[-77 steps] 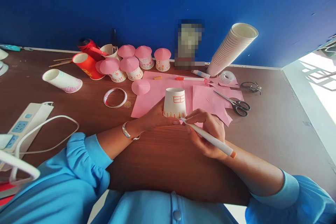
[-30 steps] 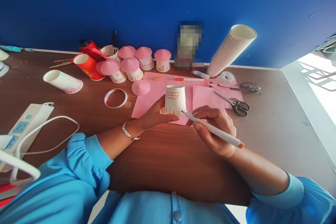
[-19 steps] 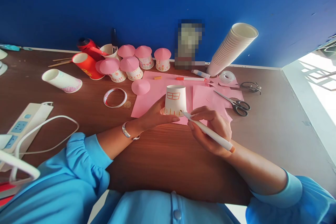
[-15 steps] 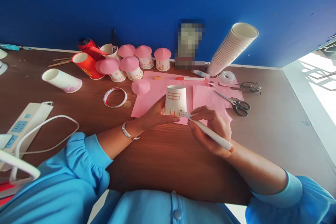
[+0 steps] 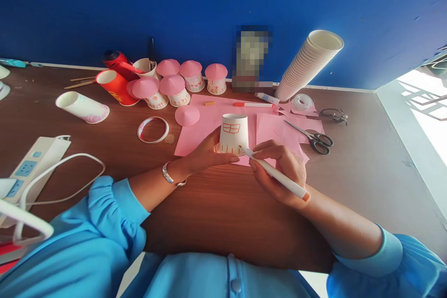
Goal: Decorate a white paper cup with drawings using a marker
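Observation:
A white paper cup (image 5: 234, 136), turned upside down, bears an orange window drawing and a row of short coloured strokes near its rim. My left hand (image 5: 211, 151) is closed around its lower left side, the thumb lying along the rim. In my right hand (image 5: 282, 167) is a white marker pen (image 5: 279, 177) with an orange-brown end, its tip at the cup's lower right wall. Beneath and behind the cup spreads pink paper (image 5: 209, 114). A loose pink paper cone (image 5: 187, 115) lies to the left of the cup.
Several cups with pink cone roofs (image 5: 172, 85) stand at the back left. Scissors (image 5: 319, 142), a red-and-white marker (image 5: 254, 105), a glue tube (image 5: 267, 98) and a tape roll (image 5: 302, 102) lie to the right. A tall cup stack (image 5: 309, 65) leans by the blue wall. A power strip (image 5: 30, 167) is at left.
My right hand and the marker's back end have shifted very slightly left. The pen tip stays by the cup's lower right, and my left hand is still.

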A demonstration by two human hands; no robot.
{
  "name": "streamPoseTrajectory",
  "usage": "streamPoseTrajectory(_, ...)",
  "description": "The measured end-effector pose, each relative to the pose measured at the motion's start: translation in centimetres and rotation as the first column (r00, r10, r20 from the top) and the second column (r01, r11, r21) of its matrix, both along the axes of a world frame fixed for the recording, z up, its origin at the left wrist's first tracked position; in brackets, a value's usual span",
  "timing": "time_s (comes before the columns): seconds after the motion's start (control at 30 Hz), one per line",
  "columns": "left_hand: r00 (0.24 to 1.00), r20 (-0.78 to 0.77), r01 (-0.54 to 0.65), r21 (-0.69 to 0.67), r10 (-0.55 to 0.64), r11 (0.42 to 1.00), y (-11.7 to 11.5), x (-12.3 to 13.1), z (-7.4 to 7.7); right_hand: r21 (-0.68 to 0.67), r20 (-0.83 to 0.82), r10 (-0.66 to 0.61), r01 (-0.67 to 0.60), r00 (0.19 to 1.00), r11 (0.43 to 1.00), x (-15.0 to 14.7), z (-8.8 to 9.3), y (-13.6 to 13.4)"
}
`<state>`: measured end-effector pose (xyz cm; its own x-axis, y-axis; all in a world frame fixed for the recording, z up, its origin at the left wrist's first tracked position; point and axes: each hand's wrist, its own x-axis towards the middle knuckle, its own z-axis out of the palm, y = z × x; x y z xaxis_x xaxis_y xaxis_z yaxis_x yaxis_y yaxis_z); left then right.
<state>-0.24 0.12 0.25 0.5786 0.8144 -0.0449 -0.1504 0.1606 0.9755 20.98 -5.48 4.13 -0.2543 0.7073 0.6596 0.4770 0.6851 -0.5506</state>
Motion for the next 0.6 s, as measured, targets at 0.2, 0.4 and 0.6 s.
streamPoseTrajectory(0.2, 1.0, -0.022, 0.005, 0.007, -0.005, 1.0, 0.04, -0.18, -0.07, 0.011, -0.001, 0.018, -0.018, 1.0, 1.0, -0.03, -0.04, 0.05)
streamPoseTrajectory(0.4, 1.0, -0.019, -0.007, 0.008, 0.007, 1.0, 0.12, -0.12, 0.01, 0.025, -0.004, 0.023, -0.023, 1.0, 0.999, -0.02, -0.11, 0.1)
streamPoseTrajectory(0.6, 0.999, -0.029, -0.013, 0.022, 0.013, 1.0, 0.14, -0.32, -0.46, -0.03, -0.073, 0.083, -0.085, 0.994, 0.996, 0.13, -0.03, -0.31)
